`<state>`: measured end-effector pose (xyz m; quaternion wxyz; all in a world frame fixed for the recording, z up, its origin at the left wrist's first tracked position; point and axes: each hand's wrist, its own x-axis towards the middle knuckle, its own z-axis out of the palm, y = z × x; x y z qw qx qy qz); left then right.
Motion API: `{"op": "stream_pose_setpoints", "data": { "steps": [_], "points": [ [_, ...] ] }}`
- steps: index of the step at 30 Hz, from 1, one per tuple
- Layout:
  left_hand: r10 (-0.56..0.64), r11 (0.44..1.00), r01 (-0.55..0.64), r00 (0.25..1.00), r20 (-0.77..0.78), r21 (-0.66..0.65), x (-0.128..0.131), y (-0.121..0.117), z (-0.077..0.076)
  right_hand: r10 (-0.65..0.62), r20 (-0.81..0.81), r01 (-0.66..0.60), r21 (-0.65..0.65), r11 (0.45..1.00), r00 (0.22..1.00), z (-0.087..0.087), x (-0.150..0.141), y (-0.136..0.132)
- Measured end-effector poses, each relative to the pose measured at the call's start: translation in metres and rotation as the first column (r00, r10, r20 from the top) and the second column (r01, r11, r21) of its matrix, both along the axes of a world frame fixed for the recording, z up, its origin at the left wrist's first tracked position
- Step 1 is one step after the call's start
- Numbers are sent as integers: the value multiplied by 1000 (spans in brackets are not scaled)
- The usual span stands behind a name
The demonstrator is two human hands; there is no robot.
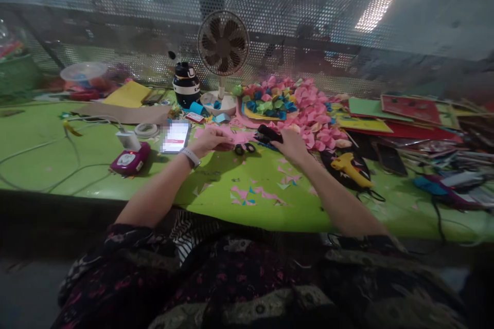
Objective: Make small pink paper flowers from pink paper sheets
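Observation:
My left hand (pixel 212 141), with a pale watch strap at the wrist, is closed on a piece of pink paper (pixel 242 136) above the green table. My right hand (pixel 292 145) is closed around a black stapler (pixel 269 133), whose front end points at the paper's right edge. Just below the paper are the black finger loops of a pair of scissors (pixel 245 149); their blades are hidden. Behind my right hand rises a heap of pink paper petals (pixel 314 118). Beside it lies a pile of multicoloured paper pieces (pixel 268 103).
A lit phone (pixel 175 137) and a purple power socket (pixel 131 159) with cables lie left. A fan (pixel 224 43) and a dark bottle (pixel 186 85) stand behind. A yellow glue gun (pixel 351 168), a dark phone (pixel 390 158) and coloured sheets lie right. Paper scraps (pixel 247 195) dot the front.

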<state>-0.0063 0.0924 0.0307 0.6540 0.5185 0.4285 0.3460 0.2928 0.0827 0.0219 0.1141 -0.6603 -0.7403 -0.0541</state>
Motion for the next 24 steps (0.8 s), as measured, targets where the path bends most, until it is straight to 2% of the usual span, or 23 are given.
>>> {"op": "stream_pose_setpoints", "data": {
  "steps": [3, 7, 10, 11, 13, 16, 20, 24],
  "points": [
    [-3, 1000, 3, 999, -38, -22, 2, -3, -1, -34, -108, 29, -53, 998, 994, -4, 7, 3],
    [19, 999, -21, 999, -49, -35, 3, -5, 3, 8, -200, 17, 120, 993, 980, 8, 11, -3],
    [80, 996, -81, 996, -25, -35, 0, -3, 7, 134, -201, -95, 189, 977, 970, 24, 15, -19],
    [103, 994, -103, 995, -11, -31, -1, -1, 8, 181, -189, -148, 175, 973, 965, 28, 15, -26],
    [134, 991, -134, 991, 12, -17, -4, 1, 8, 272, -178, -266, 55, 962, 946, 31, 13, -40],
    [123, 992, -123, 992, -6, -5, -4, 3, 3, 342, -215, -373, -120, 920, 915, 24, 4, -56],
    [95, 995, -96, 994, -47, -31, 7, -3, -9, 361, -227, -397, -137, 908, 905, 10, -2, -61],
    [70, 996, -73, 995, -68, -52, 21, -15, -15, 390, -253, -432, -136, 892, 885, 8, 0, -62]
  ]
}}
